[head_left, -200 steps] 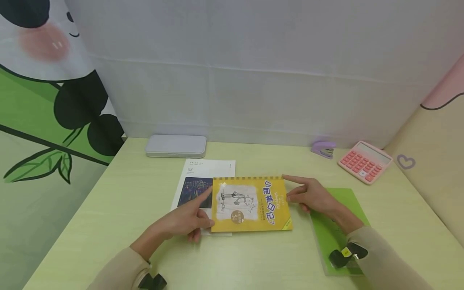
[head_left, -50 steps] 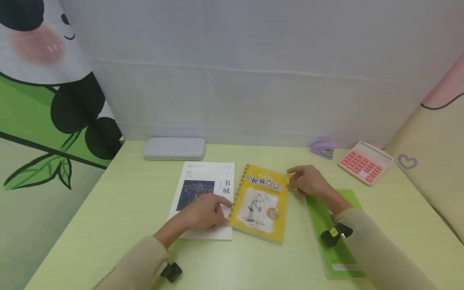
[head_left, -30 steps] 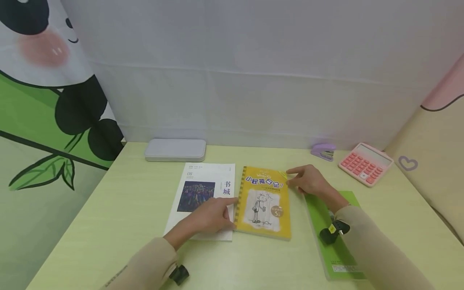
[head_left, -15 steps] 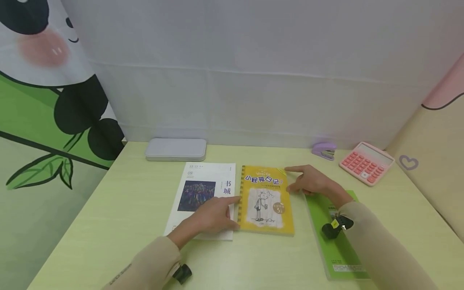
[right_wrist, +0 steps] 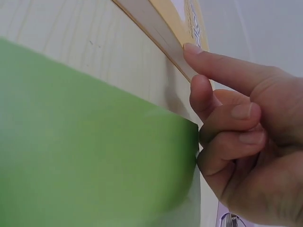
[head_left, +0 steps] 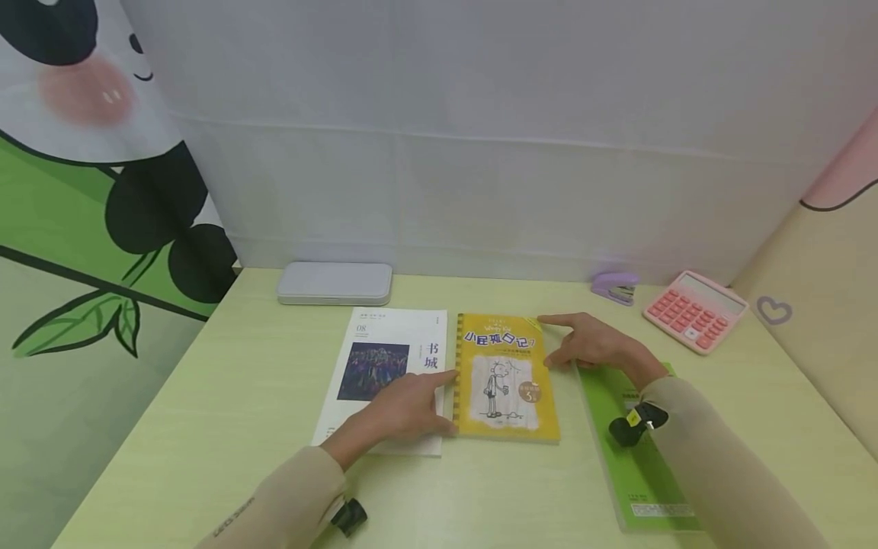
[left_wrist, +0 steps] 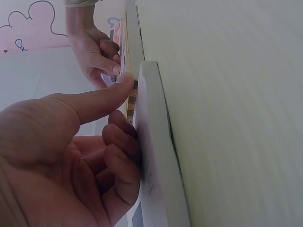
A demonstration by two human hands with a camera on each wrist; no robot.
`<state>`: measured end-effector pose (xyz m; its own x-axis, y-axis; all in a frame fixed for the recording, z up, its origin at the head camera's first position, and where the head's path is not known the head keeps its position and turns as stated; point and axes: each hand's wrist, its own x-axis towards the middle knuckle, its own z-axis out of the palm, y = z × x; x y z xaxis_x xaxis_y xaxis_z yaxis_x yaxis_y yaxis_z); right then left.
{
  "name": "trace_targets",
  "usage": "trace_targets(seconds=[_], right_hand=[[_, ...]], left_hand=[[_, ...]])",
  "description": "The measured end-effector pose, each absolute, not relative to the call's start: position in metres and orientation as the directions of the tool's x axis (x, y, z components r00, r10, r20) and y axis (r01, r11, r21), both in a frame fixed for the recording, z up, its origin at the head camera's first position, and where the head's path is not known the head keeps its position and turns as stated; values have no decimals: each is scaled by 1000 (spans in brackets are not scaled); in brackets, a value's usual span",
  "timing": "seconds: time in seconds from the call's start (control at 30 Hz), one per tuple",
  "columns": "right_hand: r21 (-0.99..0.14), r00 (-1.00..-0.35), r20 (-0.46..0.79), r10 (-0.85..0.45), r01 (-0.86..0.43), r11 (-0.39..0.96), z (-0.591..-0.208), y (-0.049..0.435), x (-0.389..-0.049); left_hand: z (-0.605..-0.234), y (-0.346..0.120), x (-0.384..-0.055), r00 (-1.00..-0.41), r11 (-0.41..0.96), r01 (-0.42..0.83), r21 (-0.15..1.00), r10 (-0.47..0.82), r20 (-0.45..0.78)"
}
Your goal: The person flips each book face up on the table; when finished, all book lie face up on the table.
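Pale cloth (head_left: 439, 175) is hanging behind a light-toned surface (head_left: 439, 507), where a yellow book (head_left: 501, 381) is lying flat, title reading upright, just beside a white booklet (head_left: 373, 370) at its nine o'clock. At four o'clock a green book (head_left: 634, 484) is resting partly beneath the right sleeve (head_left: 713, 450). Farther off, a pale flat case (head_left: 334, 284) is sitting at ten and a purple stapler (head_left: 613, 287) at two.

Squaring the yellow book is looking nearly done, its spine running roughly upright; judging by the contact, only a last adjustment and release are remaining.

At eight o'clock the left hand (head_left: 405, 409) is resting forefinger and thumb, well apart, against the spine, its other fingers lying curled around nothing. At two o'clock the right hand (head_left: 588, 341) is mirroring it, straight forefinger touching the upper corner, thumb touching the edge. Neither is clenching; both are framing the book.
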<state>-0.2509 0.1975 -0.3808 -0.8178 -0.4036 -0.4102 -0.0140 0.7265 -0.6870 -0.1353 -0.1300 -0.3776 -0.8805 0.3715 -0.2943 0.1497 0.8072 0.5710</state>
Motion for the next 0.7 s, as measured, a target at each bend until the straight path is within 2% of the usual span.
trace_targets(seconds=[0.7], right_hand=[[-686,-804,-431,-410,-2,727,-382,199,-257]], left_hand=[[-370,-127,-135,-878,816,143,559,366,-310]])
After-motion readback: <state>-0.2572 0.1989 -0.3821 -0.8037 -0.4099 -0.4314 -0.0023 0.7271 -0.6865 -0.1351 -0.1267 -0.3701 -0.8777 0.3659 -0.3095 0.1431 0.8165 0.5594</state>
